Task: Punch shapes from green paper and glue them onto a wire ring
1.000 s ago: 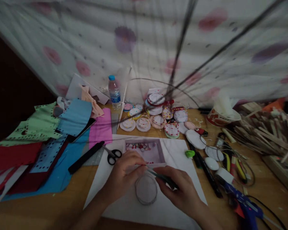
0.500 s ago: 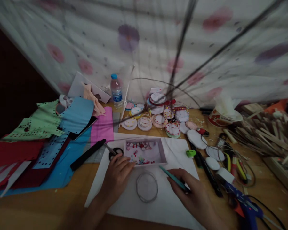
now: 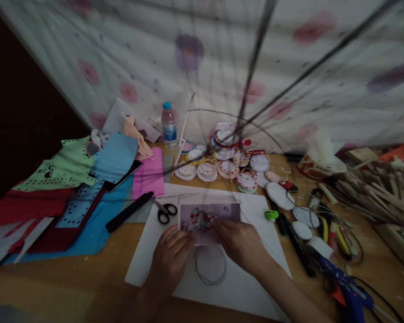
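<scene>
Pink tray (image 3: 218, 211) stands tilted toward the person, likely for a clearer look inside: left hand (image 3: 172, 252) grips its near corner, right hand (image 3: 243, 243) pinches its near edge.

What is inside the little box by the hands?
Tiny red, white and green bits lie in the box, too blurred to name. The left hand and right hand cover its near edge.
</scene>
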Tool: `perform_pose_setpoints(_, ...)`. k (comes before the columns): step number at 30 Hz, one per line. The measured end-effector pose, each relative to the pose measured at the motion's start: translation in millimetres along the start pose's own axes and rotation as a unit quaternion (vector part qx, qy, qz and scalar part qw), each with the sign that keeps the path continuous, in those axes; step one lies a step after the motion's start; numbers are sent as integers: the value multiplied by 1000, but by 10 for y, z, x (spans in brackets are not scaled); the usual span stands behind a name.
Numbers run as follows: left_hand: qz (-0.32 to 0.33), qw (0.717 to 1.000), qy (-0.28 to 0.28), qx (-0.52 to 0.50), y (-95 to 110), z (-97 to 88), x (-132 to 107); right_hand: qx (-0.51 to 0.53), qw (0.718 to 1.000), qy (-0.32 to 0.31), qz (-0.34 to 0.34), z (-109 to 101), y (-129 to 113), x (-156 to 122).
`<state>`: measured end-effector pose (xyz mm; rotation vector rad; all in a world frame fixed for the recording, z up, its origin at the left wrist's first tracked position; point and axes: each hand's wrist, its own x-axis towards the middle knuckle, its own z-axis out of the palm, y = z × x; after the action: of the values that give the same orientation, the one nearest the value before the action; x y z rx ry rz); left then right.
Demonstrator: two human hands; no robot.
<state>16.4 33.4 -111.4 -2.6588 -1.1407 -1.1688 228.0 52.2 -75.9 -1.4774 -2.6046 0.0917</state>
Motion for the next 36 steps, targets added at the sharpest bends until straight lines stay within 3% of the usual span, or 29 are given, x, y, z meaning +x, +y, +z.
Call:
perform_pose_setpoints(6,-6,1000,0,1,0,3,1,-6,999,-4,34,32,25,62)
perform_pose_setpoints(11,-28,999,-15,-27,-8,3,27,10,997,4,80,-59,84,24)
perform_pose_setpoints(16,-29,999,-16,-29,-24,2,25,232,972,-33,1,-110,-48,44)
perform_pose_setpoints(18,-30,999,-21,-28,-25,-3,28,267,962,-58,-3,-78,-86,60)
perform_pose_setpoints(25,-16,999,-13,-38,-11,18,36,217,970,-23,103,-124,15,52)
perform_pose_setpoints(32,-32,998,-21,-54,-9,30,59,318,944,-76,36,-110,-90,79)
perform_pose_setpoints(36,-43,997,-17,-65,-22,24,65,311,949,-9,56,-43,-32,124)
